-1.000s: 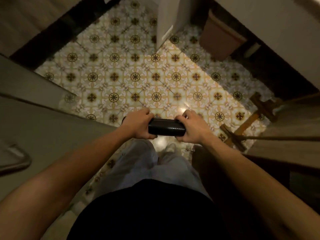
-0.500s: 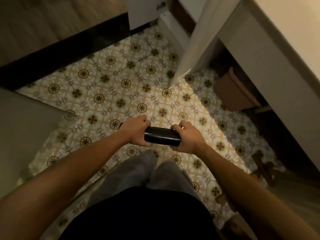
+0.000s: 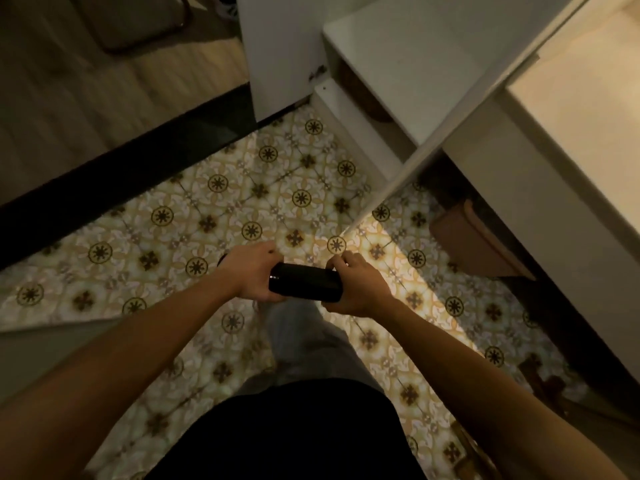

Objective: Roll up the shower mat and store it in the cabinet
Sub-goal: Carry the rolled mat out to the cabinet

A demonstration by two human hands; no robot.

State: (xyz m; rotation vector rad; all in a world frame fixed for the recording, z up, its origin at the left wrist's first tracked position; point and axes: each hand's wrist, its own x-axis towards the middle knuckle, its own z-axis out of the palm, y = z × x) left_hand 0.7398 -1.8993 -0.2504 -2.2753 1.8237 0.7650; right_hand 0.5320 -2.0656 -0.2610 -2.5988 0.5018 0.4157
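Hands first: the left hand (image 3: 254,276) and right hand (image 3: 356,289) each clamp an end of the rolled black shower mat (image 3: 305,287), held level above the patterned tile floor (image 3: 207,209). Ahead, the white cabinet (image 3: 408,64) stands with its door (image 3: 446,133) ajar. A slackened grip could let the roll spring loose before it goes in.

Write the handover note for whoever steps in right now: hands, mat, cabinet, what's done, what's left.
Left hand: closed around the left end of the rolled mat.
Right hand: closed around the right end.
Mat: fully rolled into a dark tube, held level above the patterned tile floor, in front of the body.
Cabinet: white, ahead and to the right, its door swung open.
Done: rolling.
Left: carry the roll to the cabinet, set it inside, likely shut the door.
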